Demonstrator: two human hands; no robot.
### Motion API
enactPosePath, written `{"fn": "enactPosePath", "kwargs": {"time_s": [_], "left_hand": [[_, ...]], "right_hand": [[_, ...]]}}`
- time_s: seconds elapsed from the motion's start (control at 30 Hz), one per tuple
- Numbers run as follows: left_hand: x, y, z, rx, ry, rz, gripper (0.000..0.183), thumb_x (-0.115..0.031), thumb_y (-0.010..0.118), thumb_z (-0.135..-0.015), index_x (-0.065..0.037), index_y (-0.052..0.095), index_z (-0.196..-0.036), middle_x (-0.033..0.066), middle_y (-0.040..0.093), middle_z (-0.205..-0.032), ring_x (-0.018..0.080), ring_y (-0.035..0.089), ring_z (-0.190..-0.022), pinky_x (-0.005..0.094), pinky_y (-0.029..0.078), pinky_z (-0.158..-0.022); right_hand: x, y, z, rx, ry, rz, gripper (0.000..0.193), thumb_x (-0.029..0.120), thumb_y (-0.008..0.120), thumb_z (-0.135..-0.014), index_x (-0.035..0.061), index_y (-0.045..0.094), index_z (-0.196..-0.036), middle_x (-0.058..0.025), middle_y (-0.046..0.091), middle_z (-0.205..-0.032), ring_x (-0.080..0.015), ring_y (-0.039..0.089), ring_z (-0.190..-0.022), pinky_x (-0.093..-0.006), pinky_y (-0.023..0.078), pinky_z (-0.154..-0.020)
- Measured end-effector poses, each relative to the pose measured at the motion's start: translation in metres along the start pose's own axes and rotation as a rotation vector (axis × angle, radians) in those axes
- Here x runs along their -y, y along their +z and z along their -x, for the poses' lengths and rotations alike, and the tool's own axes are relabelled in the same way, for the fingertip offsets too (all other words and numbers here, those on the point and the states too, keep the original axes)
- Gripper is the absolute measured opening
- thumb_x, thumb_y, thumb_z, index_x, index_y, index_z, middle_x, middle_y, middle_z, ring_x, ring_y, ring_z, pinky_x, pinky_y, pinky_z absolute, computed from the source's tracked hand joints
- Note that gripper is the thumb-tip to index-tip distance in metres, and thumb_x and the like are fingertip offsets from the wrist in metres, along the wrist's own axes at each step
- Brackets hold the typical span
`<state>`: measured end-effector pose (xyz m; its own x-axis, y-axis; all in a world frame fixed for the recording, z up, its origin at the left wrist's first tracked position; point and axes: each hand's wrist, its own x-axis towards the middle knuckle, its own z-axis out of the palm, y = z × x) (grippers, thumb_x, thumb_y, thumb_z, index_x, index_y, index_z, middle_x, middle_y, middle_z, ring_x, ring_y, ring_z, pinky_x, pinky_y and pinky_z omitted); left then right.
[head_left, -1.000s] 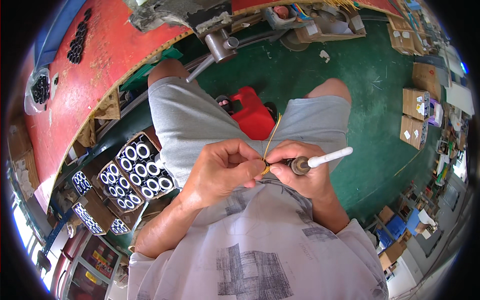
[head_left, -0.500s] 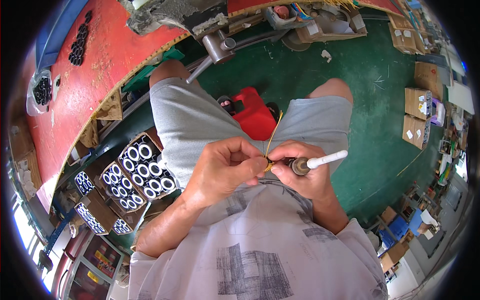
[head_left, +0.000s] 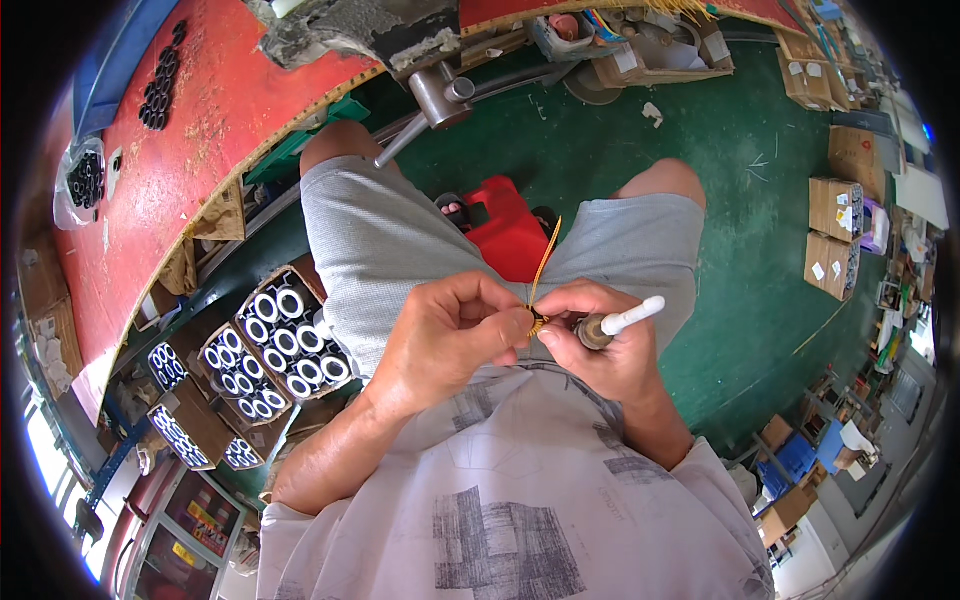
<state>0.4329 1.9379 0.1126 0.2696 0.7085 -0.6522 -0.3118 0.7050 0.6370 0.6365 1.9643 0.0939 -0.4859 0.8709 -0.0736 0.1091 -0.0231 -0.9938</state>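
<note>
In front of my lap, my left hand [head_left: 455, 330] is closed, its thumb and fingers pinching a small dark ring wound with yellow wire [head_left: 538, 322]. A pair of long yellow wire ends [head_left: 548, 262] rises from the ring, away from me. My right hand [head_left: 605, 350] is closed around a hand tool [head_left: 632, 316] with a white rod-like end and a brown collar. That white end points up and to the right. The right thumb and index finger meet the wound ring, close to the left fingertips. Fingers cover the tool's working end.
At left stand cartons of white-rimmed round parts [head_left: 285, 340]. A red-topped bench [head_left: 230, 90] carries black rings [head_left: 160, 90] and a bag of small black parts [head_left: 87, 180]. Above my lap is a metal vise [head_left: 437, 95]. A red stool [head_left: 505, 230] stands between my feet; cartons [head_left: 830, 235] sit at right.
The tool's white end has swung left and tilted upward as my right hand turned. The wire ends have shifted slightly left. My left hand has barely moved.
</note>
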Motion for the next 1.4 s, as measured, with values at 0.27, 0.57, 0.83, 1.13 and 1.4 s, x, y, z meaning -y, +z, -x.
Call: {"fn": "enactPosePath", "kwargs": {"time_s": [0.27, 0.57, 0.83, 1.13, 1.4], "left_hand": [[0.002, 0.001, 0.000, -0.006, 0.053, 0.031, 0.016, -0.011, 0.068, -0.093, 0.005, 0.063, -0.096, 0.0080, 0.069, -0.086, 0.0099, 0.065, -0.077, 0.0233, 0.054, -0.068], [0.002, -0.003, 0.003, 0.012, 0.049, 0.063, 0.019, -0.012, 0.058, -0.100, 0.006, 0.064, -0.102, 0.0102, 0.069, -0.096, 0.0134, 0.069, -0.081, 0.0259, 0.058, -0.074], [0.004, -0.001, 0.004, -0.013, 0.046, 0.064, 0.019, -0.013, 0.059, -0.099, 0.006, 0.064, -0.102, 0.0105, 0.069, -0.094, 0.0124, 0.068, -0.080, 0.0251, 0.058, -0.072], [0.004, 0.000, 0.004, -0.031, 0.041, 0.068, 0.018, -0.012, 0.060, -0.099, 0.006, 0.064, -0.101, 0.0104, 0.069, -0.092, 0.0122, 0.068, -0.077, 0.0248, 0.057, -0.071], [0.005, 0.000, 0.003, -0.037, 0.060, 0.075, 0.018, -0.012, 0.060, -0.098, 0.006, 0.064, -0.102, 0.0104, 0.070, -0.090, 0.0124, 0.068, -0.077, 0.0247, 0.057, -0.071]], "right_hand": [[-0.001, 0.000, 0.000, 0.006, -0.054, 0.036, 0.027, -0.003, 0.071, -0.077, 0.0026, 0.065, -0.103, -0.0067, 0.068, -0.084, -0.0142, 0.063, -0.068, -0.0272, 0.048, -0.060], [0.002, 0.003, 0.000, -0.018, -0.026, 0.022, 0.026, -0.002, 0.071, -0.079, 0.0025, 0.065, -0.103, -0.0067, 0.068, -0.084, -0.0134, 0.064, -0.071, -0.0266, 0.048, -0.061], [0.005, 0.004, -0.001, -0.020, -0.037, 0.060, 0.025, -0.002, 0.071, -0.078, 0.0030, 0.065, -0.102, -0.0066, 0.068, -0.084, -0.0134, 0.063, -0.070, -0.0271, 0.048, -0.061], [0.009, 0.005, -0.002, -0.025, -0.002, 0.092, 0.026, -0.002, 0.073, -0.078, 0.0033, 0.064, -0.101, -0.0072, 0.067, -0.084, -0.0164, 0.063, -0.070, -0.0288, 0.049, -0.062], [0.010, 0.006, -0.002, -0.041, -0.010, 0.113, 0.029, -0.002, 0.073, -0.076, 0.0035, 0.063, -0.103, -0.0080, 0.067, -0.089, -0.0174, 0.064, -0.073, -0.0297, 0.050, -0.064]]}}
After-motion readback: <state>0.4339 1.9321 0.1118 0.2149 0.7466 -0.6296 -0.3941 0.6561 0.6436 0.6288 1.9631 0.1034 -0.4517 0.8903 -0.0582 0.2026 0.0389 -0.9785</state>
